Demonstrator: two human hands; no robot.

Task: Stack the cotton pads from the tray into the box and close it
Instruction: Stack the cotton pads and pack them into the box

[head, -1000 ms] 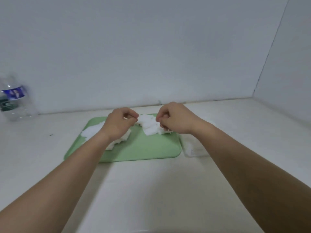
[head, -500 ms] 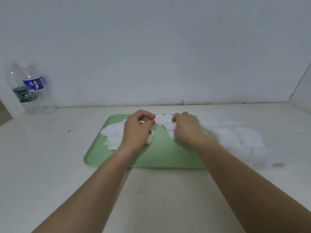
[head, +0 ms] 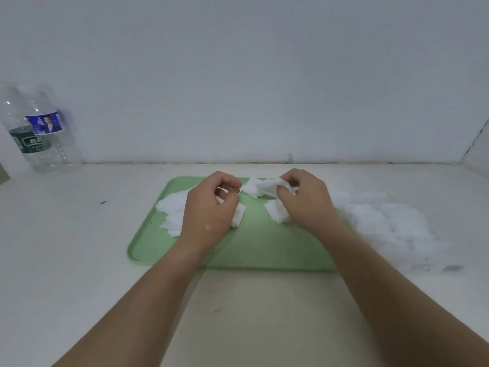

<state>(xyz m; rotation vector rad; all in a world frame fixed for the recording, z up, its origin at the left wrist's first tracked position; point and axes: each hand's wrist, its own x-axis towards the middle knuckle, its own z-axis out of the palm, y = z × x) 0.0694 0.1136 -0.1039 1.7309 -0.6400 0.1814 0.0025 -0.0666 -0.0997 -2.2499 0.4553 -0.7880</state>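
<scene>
Looking down at a green tray (head: 264, 250) sitting on a pale desk (head: 79, 260), with both bare forearms reaching in from the bottom of the view.

Cotton pads (head: 172, 210) are scattered over the far half of the tray. There's a loose heap near the left edge, a smaller clump (head: 275, 213) just under the right wrist, and a fanned-out bunch (head: 260, 188) by the far rim.

The right hand (head: 307, 202) has thumb and fingertips pinched on the right end of that bunch, and the rest of it sticks out to the left, lifted a bit off the tray.

The left hand (head: 209, 210) hovers over the left heap with its fingers curled in and the forefinger tip nearly meeting the thumb. Some white shows inside the curl, but honestly I can't tell if it's pinching a pad or if that's just the heap underneath. The two hands are close together but not touching.

Just right of the tray there's a big white smear (head: 383, 223) on the desk. It's too blurred to say whether that's the box with pads in it or loose pads.

Over at the far left, against the wall, stand two clear plastic bottles (head: 39, 133), one with a blue label and one with a green one. There's also a tiny blue speck (head: 103, 202) on the desk between them and the tray.
</scene>
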